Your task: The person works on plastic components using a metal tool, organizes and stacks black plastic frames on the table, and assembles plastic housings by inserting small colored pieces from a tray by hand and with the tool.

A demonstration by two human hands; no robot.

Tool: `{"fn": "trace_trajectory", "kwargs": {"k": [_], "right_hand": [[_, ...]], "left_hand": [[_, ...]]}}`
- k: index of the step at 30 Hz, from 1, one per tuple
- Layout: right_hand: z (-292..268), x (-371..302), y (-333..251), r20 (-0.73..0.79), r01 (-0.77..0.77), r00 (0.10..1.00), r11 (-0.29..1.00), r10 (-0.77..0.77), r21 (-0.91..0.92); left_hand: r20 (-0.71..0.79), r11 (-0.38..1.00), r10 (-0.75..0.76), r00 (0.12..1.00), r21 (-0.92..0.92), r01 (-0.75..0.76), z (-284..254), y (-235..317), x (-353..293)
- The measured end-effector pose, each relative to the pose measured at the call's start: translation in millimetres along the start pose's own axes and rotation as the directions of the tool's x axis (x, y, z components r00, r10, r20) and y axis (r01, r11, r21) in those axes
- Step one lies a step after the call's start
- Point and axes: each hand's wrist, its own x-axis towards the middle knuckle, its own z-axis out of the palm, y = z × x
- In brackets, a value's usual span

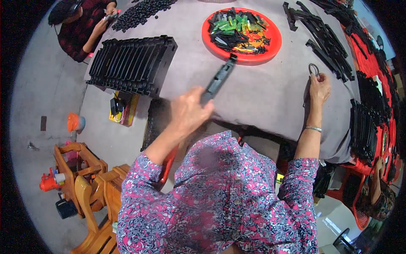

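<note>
In the middle of the view my left hand is closed around one end of a long black plastic part. That part points up and to the right over the grey tablecloth, its far end by the rim of a red round tray. Small green, yellow, orange and black plastic pieces fill the tray. On the right, my right hand pinches a dark ring-shaped tool, whose lower portion is hidden by the fingers. Close to that hand lie several long black strips.
A row of black plastic parts stands at the table's left edge. Behind it lies a heap of small black pieces, beside a person. Wooden chairs stand at lower left. More black parts line the right side, near another person.
</note>
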Motion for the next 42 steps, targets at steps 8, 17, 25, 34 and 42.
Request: {"fn": "trace_trajectory", "kwargs": {"k": [8,17,25,34,42], "right_hand": [[-3,-5,-9,0.028,-0.04,0.999,0.999,0.039,0.016],[-3,-5,-10,0.036,-0.039,0.999,0.999,0.038,0.012],[1,-6,-10,-0.021,0.03,0.999,0.999,-0.031,-0.039],[0,-7,-5,0.006,0.037,0.999,0.999,-0.037,0.012],[-4,-6,-9,0.01,0.005,1.0,1.0,-0.005,0.026]], "left_hand": [[-0.072,0.975,-0.154,0.985,0.148,0.163,-23,-35,5],[-0.149,0.976,-0.082,0.985,0.187,0.109,-12,-43,7],[-0.265,0.983,0.179,0.948,0.093,-0.16,-17,-9,15],[0.114,0.675,-0.261,0.959,-0.688,0.266,53,11,72],[0.245,0.389,-0.35,0.904,-0.84,0.379,68,17,120]]}}
